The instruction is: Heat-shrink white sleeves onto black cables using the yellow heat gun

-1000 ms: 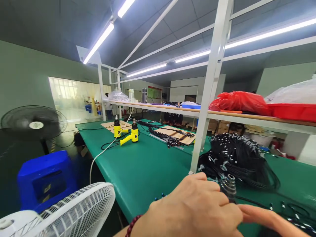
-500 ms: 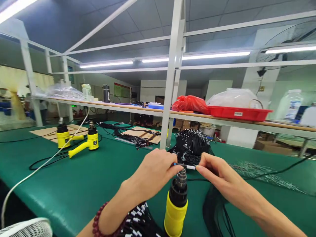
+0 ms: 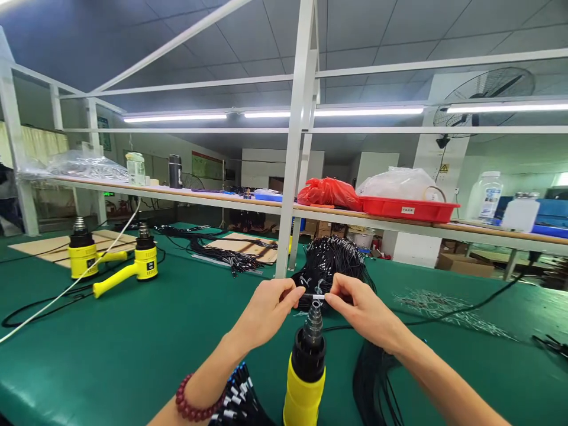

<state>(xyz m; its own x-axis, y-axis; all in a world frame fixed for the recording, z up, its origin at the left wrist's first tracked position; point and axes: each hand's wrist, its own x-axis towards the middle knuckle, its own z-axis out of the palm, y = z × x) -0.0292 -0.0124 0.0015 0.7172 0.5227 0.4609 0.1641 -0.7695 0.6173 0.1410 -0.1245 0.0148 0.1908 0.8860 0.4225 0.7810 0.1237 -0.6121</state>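
Observation:
My left hand (image 3: 266, 310) and my right hand (image 3: 361, 310) pinch the two ends of a thin black cable (image 3: 313, 296) with a short white sleeve on it. They hold it level just above the metal nozzle of an upright yellow and black heat gun (image 3: 306, 373) that stands on the green table (image 3: 133, 349). A heap of black cables (image 3: 335, 263) lies right behind my hands. More black cables (image 3: 377, 378) trail down under my right forearm. A bundle with white-tipped ends (image 3: 237, 399) sits by my left wrist, which wears a red bead bracelet.
Two more yellow heat guns (image 3: 82, 254) (image 3: 142, 263) stand at the left beside a white cord. A white post (image 3: 293, 142) rises behind my hands and carries a shelf with a red tray (image 3: 408, 207), a red bag and bottles. Loose light-coloured pieces (image 3: 439, 307) lie at the right.
The view has swung right and settled. My hands have drawn closer together over the heat gun's nozzle, still pinching the cable.

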